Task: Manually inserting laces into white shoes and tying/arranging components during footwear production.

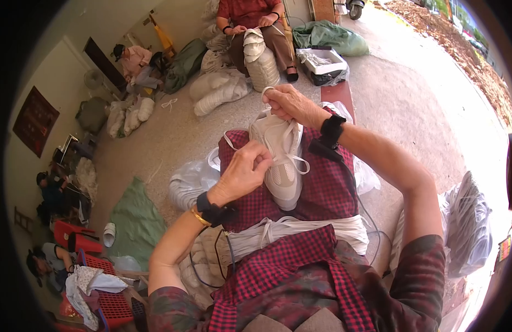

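A beige-white sneaker (283, 185) rests on my lap, toe toward me, on a red-and-black checked apron (328, 185). Its pale shoelace (302, 163) runs loosely across the upper, with a loop hanging at the right. Raised over the heel end, my right hand (293, 105) pinches a length of lace that curls above its fingers. My left hand (245, 170) is closed at the shoe's left side, fingertips pressed together by the lacing; the lace appears to be in them, though the curled fingers partly hide it. A bundle of white laces (344, 229) lies across my lap.
Ahead sits a person (261, 33) with a stack of pale shoe parts between their knees. A white tray (328, 65) stands beyond my right hand. Bagged bundles (192, 185) and a green cloth (135, 216) lie to the left. A wrapped bundle (469, 232) stands at right.
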A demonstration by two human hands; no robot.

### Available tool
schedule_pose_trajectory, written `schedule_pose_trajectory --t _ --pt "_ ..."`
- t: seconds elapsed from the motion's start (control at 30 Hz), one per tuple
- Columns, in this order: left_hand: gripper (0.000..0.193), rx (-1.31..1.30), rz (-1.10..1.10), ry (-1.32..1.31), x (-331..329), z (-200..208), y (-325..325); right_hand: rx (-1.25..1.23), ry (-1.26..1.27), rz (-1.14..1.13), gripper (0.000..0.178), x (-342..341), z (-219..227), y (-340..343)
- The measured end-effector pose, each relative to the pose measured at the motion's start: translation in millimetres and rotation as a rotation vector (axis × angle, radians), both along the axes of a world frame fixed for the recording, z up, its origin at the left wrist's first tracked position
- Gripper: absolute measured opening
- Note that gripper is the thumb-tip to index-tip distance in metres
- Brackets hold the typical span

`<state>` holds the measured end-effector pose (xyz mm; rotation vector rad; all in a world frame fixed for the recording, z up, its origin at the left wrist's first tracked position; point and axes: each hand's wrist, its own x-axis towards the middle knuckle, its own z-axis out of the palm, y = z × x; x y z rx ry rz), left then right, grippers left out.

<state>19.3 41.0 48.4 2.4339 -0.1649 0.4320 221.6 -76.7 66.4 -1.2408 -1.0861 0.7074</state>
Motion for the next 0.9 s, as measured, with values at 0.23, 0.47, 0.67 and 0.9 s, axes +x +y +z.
schedule_pose_trajectory --t 0.23,0.47,0.67,0.9 --pt "0.016 -0.536 -0.209 0.707 -7.2 20.9 54.1 0.075 0.078 0.059 0.021 1.4 -3.6 0.0" --pt "0.028 -0.021 0.151 0.11 -8.9 20.8 7.1 0.084 0.162 0.032 0.023 -1.4 -4.7 4.9" --pt "0.015 0.111 0.208 0.095 -7.5 5.7 -9.2 0.054 0.162 0.025 0.022 -1.3 -5.2 2.3" --pt "0.016 -0.238 0.028 0.194 -7.1 5.9 11.5 0.09 0.118 0.052 0.02 1.7 -7.2 0.3"
